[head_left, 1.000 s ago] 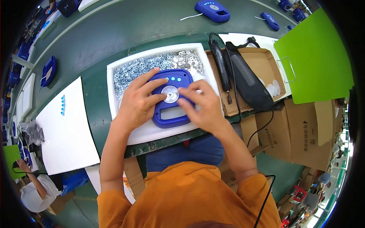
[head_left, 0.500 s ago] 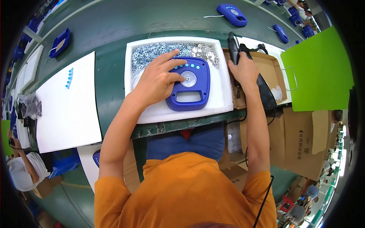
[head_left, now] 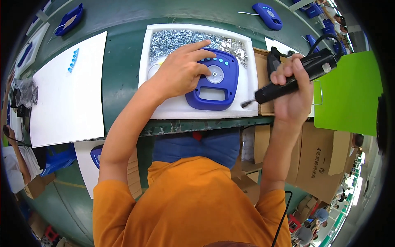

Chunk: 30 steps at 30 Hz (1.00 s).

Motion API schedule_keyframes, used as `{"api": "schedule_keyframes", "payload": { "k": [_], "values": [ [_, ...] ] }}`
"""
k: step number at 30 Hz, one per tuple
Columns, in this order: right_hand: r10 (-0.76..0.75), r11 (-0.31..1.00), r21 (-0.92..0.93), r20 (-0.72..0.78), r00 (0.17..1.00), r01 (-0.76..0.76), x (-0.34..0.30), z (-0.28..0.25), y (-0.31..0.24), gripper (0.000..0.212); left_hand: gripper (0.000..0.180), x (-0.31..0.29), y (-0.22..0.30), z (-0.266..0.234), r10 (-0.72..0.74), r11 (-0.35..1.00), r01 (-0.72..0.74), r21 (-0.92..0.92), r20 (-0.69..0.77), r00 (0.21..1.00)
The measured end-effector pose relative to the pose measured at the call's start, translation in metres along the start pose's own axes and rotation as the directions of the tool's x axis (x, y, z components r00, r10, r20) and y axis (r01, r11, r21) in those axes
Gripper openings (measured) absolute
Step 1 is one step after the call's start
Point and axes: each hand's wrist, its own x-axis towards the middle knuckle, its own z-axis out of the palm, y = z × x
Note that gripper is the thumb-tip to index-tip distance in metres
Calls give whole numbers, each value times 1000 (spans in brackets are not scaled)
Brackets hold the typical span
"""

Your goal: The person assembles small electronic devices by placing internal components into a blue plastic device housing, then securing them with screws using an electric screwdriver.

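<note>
A blue plastic housing (head_left: 227,78) with a row of light-blue buttons, a rectangular opening and a clear round disc (head_left: 217,78) lies in a white foam tray (head_left: 164,113). A small metal nut or screw head sits at the disc's centre. My left hand (head_left: 181,70) rests on the housing's left side with fingers spread, one tip touching the disc. In my right hand (head_left: 294,94) is a black electric screwdriver (head_left: 271,91), fingers wrapped round its body. Its bit points down and left, in the air just right of the housing. Loose metal nuts (head_left: 177,41) fill the tray's far part.
Right of the tray stands a cardboard box (head_left: 263,61), then a bright green board (head_left: 349,90). On the left lies a white sheet (head_left: 68,103) with a light-blue button strip (head_left: 73,60). More blue housings (head_left: 268,16) sit on the far green surface.
My right hand has lifted the screwdriver out of the cardboard box and brought it toward the tray, tilting it. My left hand stays on the housing. The whole view has shifted slightly.
</note>
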Motion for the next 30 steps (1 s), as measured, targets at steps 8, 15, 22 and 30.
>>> {"api": "schedule_keyframes", "payload": {
  "k": [8,15,22,30],
  "values": [
    [-228,970,-73,77,971,233,15,61,59,31,27,-2,-1,1,-5,1000,5,-22,-17,1000],
    [-250,938,-210,141,958,276,12,76,75,30,26,-3,-4,1,26,1000,-26,-11,-21,999],
    [-169,973,-94,346,923,213,26,63,82,31,24,-4,-7,5,24,1000,-25,-16,-22,999],
    [-283,911,-296,56,958,286,15,86,93,28,27,-4,-5,2,3,999,-2,-37,16,1000]
  ]
}}
